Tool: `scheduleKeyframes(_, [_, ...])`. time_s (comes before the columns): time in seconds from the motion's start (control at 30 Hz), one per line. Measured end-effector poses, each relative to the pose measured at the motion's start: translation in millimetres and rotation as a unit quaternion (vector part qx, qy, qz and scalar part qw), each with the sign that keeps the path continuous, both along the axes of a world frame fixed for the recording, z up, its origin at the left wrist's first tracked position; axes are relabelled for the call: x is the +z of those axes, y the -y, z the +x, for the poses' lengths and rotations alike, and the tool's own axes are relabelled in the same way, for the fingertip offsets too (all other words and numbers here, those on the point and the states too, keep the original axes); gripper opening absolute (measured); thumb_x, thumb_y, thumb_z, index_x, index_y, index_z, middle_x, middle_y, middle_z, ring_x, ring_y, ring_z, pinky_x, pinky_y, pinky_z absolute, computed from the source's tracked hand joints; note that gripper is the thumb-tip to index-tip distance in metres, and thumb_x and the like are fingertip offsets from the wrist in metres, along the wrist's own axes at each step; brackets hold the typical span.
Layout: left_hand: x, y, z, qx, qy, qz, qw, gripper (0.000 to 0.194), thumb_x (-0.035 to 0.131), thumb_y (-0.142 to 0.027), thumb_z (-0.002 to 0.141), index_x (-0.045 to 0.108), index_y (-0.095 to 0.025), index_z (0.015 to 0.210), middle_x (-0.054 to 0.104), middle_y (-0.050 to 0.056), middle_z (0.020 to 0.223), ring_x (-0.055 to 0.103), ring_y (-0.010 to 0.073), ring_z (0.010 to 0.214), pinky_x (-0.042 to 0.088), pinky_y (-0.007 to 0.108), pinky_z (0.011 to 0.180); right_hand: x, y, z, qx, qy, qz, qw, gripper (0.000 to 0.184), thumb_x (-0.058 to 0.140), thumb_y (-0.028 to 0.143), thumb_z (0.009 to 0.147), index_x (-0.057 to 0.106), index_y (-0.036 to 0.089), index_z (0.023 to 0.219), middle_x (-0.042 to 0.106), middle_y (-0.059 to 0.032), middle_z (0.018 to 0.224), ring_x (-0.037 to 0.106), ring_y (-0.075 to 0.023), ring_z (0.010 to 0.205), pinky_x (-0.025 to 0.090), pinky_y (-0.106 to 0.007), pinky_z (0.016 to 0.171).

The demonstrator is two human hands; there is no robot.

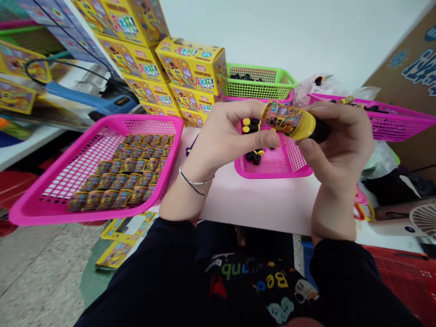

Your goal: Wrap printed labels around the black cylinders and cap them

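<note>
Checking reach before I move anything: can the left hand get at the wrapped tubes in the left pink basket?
Probably yes: the left hand sits beside that basket, with nothing between, but it's pinching the yellow-and-black tube.

Stacked yellow cardboard boxes point(190, 72) stand behind the table point(259, 204), next to a green basket point(262, 81). A blue heat gun point(102, 103) lies farther left, a pink basket point(402, 122) sits right, and a red crate point(405, 281) sits lower right.

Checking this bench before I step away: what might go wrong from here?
The wrapped yellow-and-black cylinder, held between the left hand and right hand, might slip and hit the loose black and yellow pieces in the pink basket. The other pink basket seems to overhang the table, so it could tip.
</note>
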State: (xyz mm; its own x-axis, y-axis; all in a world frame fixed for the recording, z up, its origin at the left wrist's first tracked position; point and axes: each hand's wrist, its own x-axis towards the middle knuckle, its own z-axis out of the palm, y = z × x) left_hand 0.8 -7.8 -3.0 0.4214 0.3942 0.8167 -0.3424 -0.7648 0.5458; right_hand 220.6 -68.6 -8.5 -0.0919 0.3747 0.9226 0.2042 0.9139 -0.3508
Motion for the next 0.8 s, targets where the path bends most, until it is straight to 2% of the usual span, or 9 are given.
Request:
scheduleKeyframes(0.1, [1.0,11.6,-2.5,0.052,0.011,0.041,0.998,0.036,0.099,-0.040,0.081,0.087,-0.028,0.112,0.085,0.001,0.100,0.078,0.0182,0.097,0.064,0.033,0.090,-0.7,-3.8,-1.3,0.049,-0.032,-0.010,0.998,0.050,0.095,0.045,0.079,0.075,0.048,0.125,0.079,0.0014,0.115,0.078,-0.0236,0.101,0.072,-0.040,0.082])
scheduleKeyframes(0.2, [0.6,23.6,-2.8,0.101,0.019,0.086,0.991,0.028,0.097,-0.031,0.083,0.087,-0.026,0.109,0.083,0.000,0.095,0.077,0.0166,0.093,0.064,0.033,0.085,0.5,-5.8,-2.5,0.076,-0.050,0.000,0.996,0.043,0.094,0.045,0.079,0.076,0.045,0.118,0.081,0.0021,0.110,0.078,-0.0213,0.092,0.069,-0.035,0.073])
scheduleKeyframes(0.3, [-0.2,32.7,0.4,0.064,0.025,0.085,0.994,0.023,0.095,-0.020,0.083,0.086,-0.024,0.103,0.083,0.000,0.094,0.077,0.0146,0.091,0.065,0.029,0.081,-0.4,-5.3,-1.5,0.108,-0.044,-0.019,0.993,0.037,0.088,0.051,0.082,0.074,0.043,0.115,0.081,0.0026,0.107,0.076,-0.0185,0.082,0.064,-0.033,0.065])
scheduleKeyframes(0.37, [-0.4,34.7,5.0,0.049,0.046,0.071,0.995,0.022,0.095,-0.017,0.082,0.085,-0.025,0.101,0.083,0.000,0.094,0.078,0.0152,0.092,0.065,0.027,0.079,-3.9,-5.6,0.4,0.097,-0.037,-0.049,0.993,0.040,0.086,0.061,0.082,0.068,0.043,0.113,0.079,0.0024,0.105,0.075,-0.0203,0.084,0.064,-0.036,0.067])
scheduleKeyframes(0.47, [0.5,28.7,13.7,0.073,0.115,0.147,0.980,0.021,0.095,-0.029,0.085,0.085,-0.030,0.104,0.081,-0.002,0.089,0.078,0.0163,0.089,0.066,0.031,0.080,-11.8,-9.4,3.8,0.040,-0.015,-0.103,0.994,0.062,0.083,0.082,0.072,0.058,0.042,0.114,0.073,-0.0013,0.103,0.074,-0.0287,0.098,0.067,-0.048,0.080])
scheduleKeyframes(0.53, [2.1,20.6,17.9,0.111,0.153,0.230,0.955,0.020,0.092,-0.042,0.089,0.084,-0.033,0.105,0.077,-0.001,0.086,0.075,0.0168,0.087,0.064,0.035,0.084,-16.1,-13.0,4.9,0.029,-0.002,-0.118,0.993,0.073,0.080,0.089,0.066,0.056,0.043,0.117,0.069,-0.0030,0.103,0.073,-0.0318,0.101,0.065,-0.052,0.084])
scheduleKeyframes(0.67, [5.8,6.9,18.8,0.191,0.178,0.298,0.918,0.028,0.089,-0.057,0.087,0.082,-0.030,0.093,0.061,0.004,0.087,0.065,0.0187,0.088,0.059,0.037,0.073,-18.4,-16.3,3.5,0.075,-0.032,-0.078,0.994,0.060,0.078,0.081,0.074,0.054,0.044,0.114,0.070,0.0014,0.103,0.066,-0.0225,0.076,0.058,-0.041,0.065])
scheduleKeyframes(0.73, [6.7,4.1,17.6,0.175,0.176,0.317,0.915,0.032,0.089,-0.058,0.087,0.080,-0.028,0.089,0.059,0.007,0.095,0.066,0.0195,0.095,0.059,0.036,0.071,-17.6,-16.4,2.6,0.087,-0.045,-0.089,0.991,0.057,0.079,0.078,0.074,0.055,0.042,0.112,0.072,0.0022,0.103,0.060,-0.0191,0.066,0.053,-0.037,0.056])
scheduleKeyframes(0.8, [6.5,3.7,16.6,0.151,0.174,0.330,0.915,0.030,0.088,-0.054,0.089,0.078,-0.026,0.085,0.061,0.008,0.103,0.068,0.0196,0.102,0.063,0.033,0.073,-16.1,-15.8,2.1,0.085,-0.036,-0.121,0.988,0.061,0.082,0.080,0.069,0.057,0.041,0.109,0.075,0.0007,0.102,0.062,-0.0204,0.066,0.056,-0.039,0.054])
